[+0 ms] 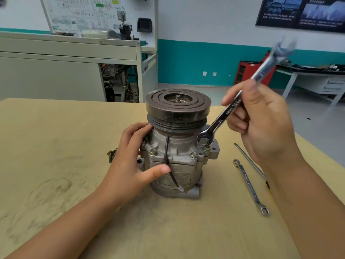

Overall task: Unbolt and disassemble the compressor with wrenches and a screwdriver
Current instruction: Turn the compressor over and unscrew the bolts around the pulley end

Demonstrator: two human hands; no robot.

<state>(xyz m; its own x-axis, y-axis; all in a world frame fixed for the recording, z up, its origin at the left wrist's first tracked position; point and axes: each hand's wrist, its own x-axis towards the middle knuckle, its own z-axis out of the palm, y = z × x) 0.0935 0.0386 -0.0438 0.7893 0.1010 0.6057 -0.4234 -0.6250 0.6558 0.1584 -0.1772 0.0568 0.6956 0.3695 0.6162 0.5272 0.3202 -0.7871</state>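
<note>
- We see the compressor (175, 146) standing upright near the middle of the tan worktop (56, 146), with its dark grooved pulley (178, 107) on top and a threaded shaft stub at the pulley's centre.
- Our left hand (134, 157) grips the compressor's grey body. The fingers curl round its left side just under the pulley, and the thumb presses across the front.
- A black wire (166, 150) runs down the front of the body, passing under the thumb tip.
- Our right hand (261, 124) holds an open-end wrench (224, 116) by its shank, fingers curled round it. The tool tilts up to the right, and its upper end is blurred.
- The wrench's lower open end sits at the flange bolt (206, 147) on the compressor's right side. We cannot tell whether it is fully seated on the head.
- Two more bolts (153, 151) are still in the flange along the front.
- Loose bolts (111, 155) lie on the worktop just left of the compressor, partly behind our left hand.
- A ring spanner (250, 186) lies flat on the worktop to the right of the compressor.
- A screwdriver (250, 161) lies just beside the spanner, its handle end hidden by our right forearm.
</note>
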